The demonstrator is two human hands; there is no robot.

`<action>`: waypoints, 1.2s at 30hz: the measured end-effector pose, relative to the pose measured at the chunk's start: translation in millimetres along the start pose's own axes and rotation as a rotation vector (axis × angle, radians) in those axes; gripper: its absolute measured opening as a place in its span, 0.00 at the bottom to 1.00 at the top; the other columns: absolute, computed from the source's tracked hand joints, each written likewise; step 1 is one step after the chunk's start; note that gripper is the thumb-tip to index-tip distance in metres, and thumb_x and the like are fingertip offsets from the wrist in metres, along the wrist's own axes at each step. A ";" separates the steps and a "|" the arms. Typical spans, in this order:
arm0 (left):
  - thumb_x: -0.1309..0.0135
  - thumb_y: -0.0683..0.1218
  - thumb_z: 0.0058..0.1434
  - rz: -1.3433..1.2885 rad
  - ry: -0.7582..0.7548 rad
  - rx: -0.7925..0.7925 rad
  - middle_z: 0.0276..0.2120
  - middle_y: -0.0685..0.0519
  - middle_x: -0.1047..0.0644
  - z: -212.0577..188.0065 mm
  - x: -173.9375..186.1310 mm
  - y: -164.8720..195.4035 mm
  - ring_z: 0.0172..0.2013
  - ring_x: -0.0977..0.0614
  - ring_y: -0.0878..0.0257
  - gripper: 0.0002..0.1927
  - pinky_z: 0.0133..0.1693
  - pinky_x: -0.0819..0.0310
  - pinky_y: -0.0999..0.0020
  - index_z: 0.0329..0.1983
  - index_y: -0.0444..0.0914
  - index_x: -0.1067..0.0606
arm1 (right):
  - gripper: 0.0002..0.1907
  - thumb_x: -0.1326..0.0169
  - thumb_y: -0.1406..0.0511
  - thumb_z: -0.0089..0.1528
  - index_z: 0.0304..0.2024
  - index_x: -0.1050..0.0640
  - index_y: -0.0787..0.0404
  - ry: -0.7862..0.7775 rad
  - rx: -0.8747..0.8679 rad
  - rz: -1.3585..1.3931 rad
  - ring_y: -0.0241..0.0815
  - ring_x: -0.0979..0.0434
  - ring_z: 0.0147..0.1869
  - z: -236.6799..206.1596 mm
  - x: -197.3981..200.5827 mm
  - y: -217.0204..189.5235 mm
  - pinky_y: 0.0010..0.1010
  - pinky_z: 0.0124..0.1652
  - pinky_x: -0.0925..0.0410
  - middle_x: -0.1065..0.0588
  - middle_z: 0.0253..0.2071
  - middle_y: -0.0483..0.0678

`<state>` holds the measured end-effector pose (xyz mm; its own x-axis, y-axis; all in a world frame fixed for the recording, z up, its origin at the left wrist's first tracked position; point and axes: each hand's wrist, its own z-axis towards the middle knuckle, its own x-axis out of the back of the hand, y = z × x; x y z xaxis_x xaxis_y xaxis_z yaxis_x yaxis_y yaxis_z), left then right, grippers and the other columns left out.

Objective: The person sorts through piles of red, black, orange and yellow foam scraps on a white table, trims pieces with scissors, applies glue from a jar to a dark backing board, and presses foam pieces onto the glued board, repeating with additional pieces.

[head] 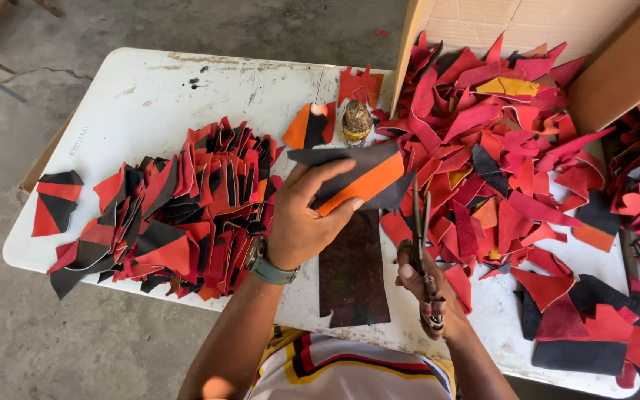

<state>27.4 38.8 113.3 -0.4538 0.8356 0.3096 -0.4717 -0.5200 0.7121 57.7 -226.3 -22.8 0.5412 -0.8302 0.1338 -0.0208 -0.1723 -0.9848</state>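
- Here, the left hand (307, 222) pinches an orange-and-black leather piece (355, 180), thumb on top, fingers beneath, just above a dark rectangular pad (353, 274) on the white table (150, 96).
- Just right, the right hand (427, 292) is closed around scissors (420, 222), blades pointing away, nearly together.
- Stacked cut pieces (179, 215) lie left; loose scraps (498, 141) heap right.

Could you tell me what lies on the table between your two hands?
In the head view, a dark mat lies between the left hand and right hand.
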 end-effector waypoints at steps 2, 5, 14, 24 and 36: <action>0.34 0.39 0.59 -0.017 0.028 0.031 0.54 0.47 0.24 4.4 -1.9 4.7 0.50 0.16 0.57 0.24 0.48 0.18 0.66 0.59 0.38 0.25 | 0.25 0.47 0.44 0.63 0.39 0.32 0.58 0.005 0.036 -0.078 0.38 0.32 0.38 0.3 -7.9 -17.5 0.30 0.40 0.36 0.34 0.33 0.46; 0.34 0.38 0.60 -0.027 0.026 0.010 0.56 0.48 0.25 7.1 -4.5 8.4 0.54 0.16 0.55 0.25 0.52 0.17 0.65 0.60 0.38 0.26 | 0.22 0.48 0.47 0.64 0.40 0.32 0.58 0.052 -0.003 -0.247 0.39 0.36 0.36 3.5 -12.4 -37.2 0.31 0.38 0.37 0.34 0.32 0.45; 0.34 0.38 0.60 -0.056 0.012 0.020 0.57 0.48 0.25 4.1 -9.8 6.6 0.55 0.17 0.55 0.26 0.53 0.16 0.65 0.61 0.39 0.26 | 0.23 0.47 0.47 0.65 0.39 0.31 0.59 0.073 0.017 -0.242 0.39 0.38 0.33 3.0 -17.0 -45.1 0.31 0.36 0.36 0.35 0.30 0.44; 0.34 0.39 0.61 -0.044 -0.001 0.026 0.57 0.48 0.26 3.2 -5.5 4.2 0.55 0.16 0.56 0.26 0.52 0.14 0.67 0.62 0.40 0.26 | 0.20 0.45 0.51 0.65 0.36 0.31 0.60 0.088 0.043 -0.224 0.36 0.34 0.30 0.9 -19.1 -39.3 0.30 0.33 0.35 0.32 0.26 0.44; 0.32 0.39 0.60 -0.009 -0.003 -0.027 0.58 0.48 0.25 -1.1 -5.8 1.8 0.57 0.18 0.55 0.28 0.56 0.18 0.64 0.63 0.40 0.27 | 0.18 0.44 0.53 0.64 0.31 0.28 0.60 0.179 -0.181 -0.050 0.30 0.37 0.22 -1.1 -32.1 -40.7 0.27 0.23 0.41 0.35 0.21 0.40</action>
<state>28.3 32.8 112.1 -0.4473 0.8406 0.3055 -0.4958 -0.5173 0.6976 40.2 -193.2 13.1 0.3883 -0.8961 0.2148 -0.1566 -0.2939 -0.9429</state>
